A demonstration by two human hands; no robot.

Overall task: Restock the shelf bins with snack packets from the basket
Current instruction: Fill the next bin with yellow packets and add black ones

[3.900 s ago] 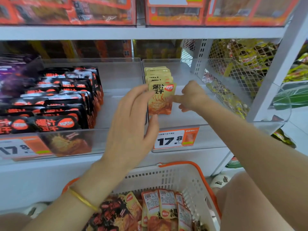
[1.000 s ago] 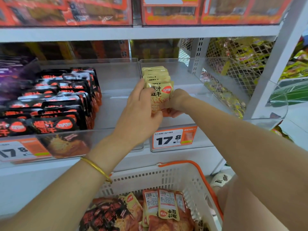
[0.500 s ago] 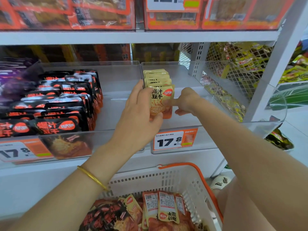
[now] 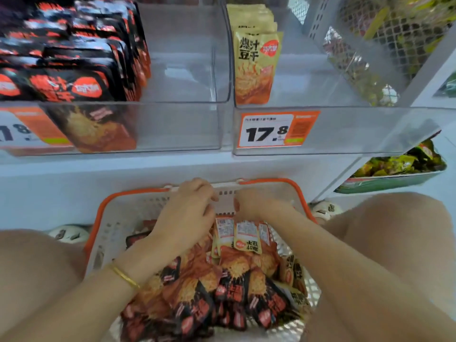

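Note:
A white basket with an orange rim (image 4: 98,213) stands between my knees, full of black-and-red snack packets (image 4: 195,299) and yellow snack packets (image 4: 246,239). Both hands are down at its far end. My left hand (image 4: 187,213) hovers with curled fingers over the packets. My right hand (image 4: 254,206) is curled just above the top edges of the yellow packets. Whether either hand grips a packet is hidden. On the shelf, the right clear bin (image 4: 345,129) holds a row of upright yellow packets (image 4: 255,67). The left clear bin (image 4: 177,124) holds black packets (image 4: 74,70).
An orange price tag reading 17.8 (image 4: 274,130) is on the right bin's front. A wire mesh divider (image 4: 394,40) with green-yellow packets behind it stands at the right. A green tray of packets (image 4: 394,169) sits lower right. My shoes (image 4: 69,233) flank the basket.
Both hands have left the yellow packets in the right bin and dropped into the basket. The view has tilted down and moved closer to the shelf.

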